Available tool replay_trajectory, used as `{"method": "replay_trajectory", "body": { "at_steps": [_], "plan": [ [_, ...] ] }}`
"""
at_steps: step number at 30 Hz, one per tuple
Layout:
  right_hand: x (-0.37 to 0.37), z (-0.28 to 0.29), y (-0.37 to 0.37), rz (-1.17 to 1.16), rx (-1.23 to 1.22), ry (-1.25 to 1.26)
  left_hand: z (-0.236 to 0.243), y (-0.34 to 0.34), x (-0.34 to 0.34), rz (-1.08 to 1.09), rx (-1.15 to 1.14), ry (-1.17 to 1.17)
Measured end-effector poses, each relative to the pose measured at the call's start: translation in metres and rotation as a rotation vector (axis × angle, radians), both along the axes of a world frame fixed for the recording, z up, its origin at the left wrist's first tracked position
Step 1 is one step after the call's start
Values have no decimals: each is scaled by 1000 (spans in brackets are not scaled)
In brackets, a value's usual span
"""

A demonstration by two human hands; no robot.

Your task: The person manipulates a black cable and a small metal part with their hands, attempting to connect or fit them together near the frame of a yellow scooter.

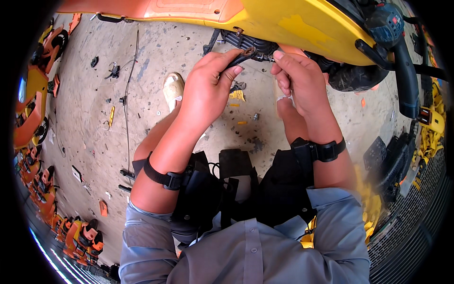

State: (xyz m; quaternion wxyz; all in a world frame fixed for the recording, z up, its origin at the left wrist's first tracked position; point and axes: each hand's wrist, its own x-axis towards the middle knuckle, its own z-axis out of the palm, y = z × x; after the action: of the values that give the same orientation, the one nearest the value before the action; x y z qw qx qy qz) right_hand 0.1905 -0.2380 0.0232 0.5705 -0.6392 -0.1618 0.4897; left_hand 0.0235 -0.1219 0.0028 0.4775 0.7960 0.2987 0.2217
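Close under the yellow and orange scooter body (288,23), my two hands are almost meeting. My left hand (208,80) is closed, pinching a dark lever-like part (243,57) with a rounded, rusty-looking end between thumb and fingers. My right hand (300,78) has thumb and forefinger pressed on the outer end of a small metal shaft or bolt (266,58). That piece reaches toward the dark part's rounded end; whether the two are joined I cannot tell. Behind them shows a black ribbed part (246,39) below the body.
A cordless power tool (407,83) hangs at the scooter's right end, by a black bar (373,53). Small bolts and yellow scraps (237,95) lie on the concrete floor (156,52). A thin cable (126,99) runs along the left. More orange scooters (80,239) line the left edge.
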Motion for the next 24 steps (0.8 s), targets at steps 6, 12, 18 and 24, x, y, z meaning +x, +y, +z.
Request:
{"method": "replay_trajectory", "body": {
  "at_steps": [6,12,18,24],
  "plan": [
    [-1,-4,1,-51,9,114,2,-2,0,22,-71,-34],
    [-5,-2,0,-109,50,375,-1,-4,2,47,-182,-54],
    [-8,-4,-4,-114,96,545,1,-1,1,51,-308,-10],
    [-12,8,-3,-232,90,101,1,4,-1,141,-579,-4]
  ]
}}
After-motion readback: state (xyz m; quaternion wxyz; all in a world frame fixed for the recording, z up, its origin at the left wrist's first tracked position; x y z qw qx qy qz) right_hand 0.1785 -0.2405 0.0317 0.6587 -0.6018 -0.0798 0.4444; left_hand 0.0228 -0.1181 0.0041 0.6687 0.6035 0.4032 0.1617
